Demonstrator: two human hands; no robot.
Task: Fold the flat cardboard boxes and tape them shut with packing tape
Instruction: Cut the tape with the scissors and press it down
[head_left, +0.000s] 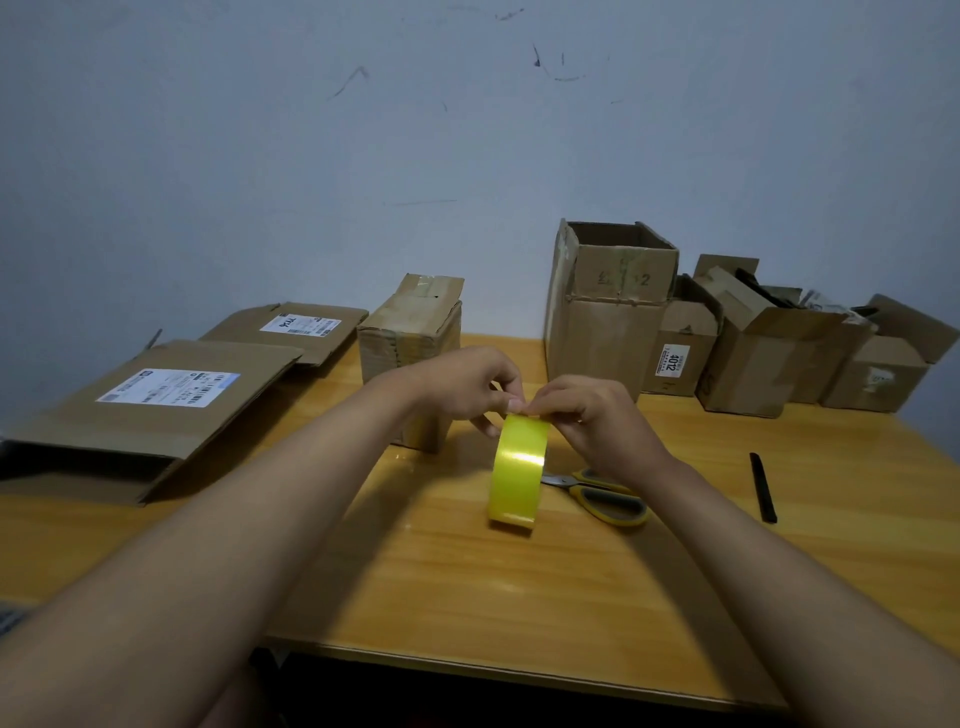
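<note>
A yellow roll of packing tape (517, 470) is held on edge above the middle of the wooden table (467, 571). My left hand (462, 387) grips the roll's top from the left, fingers curled behind it. My right hand (587, 415) pinches the roll's top edge with fingertips. Behind my hands stands a small folded cardboard box (410, 332) with tape on its top. Two flat cardboard boxes with white labels lie at the left, one near (150, 410) and one farther back (291, 327).
Yellow-handled scissors (605, 493) lie on the table just right of the roll. A thin black stick (762, 486) lies farther right. Several open cardboard boxes (613, 306) stand along the wall at the back right. The table's front edge runs below my forearms.
</note>
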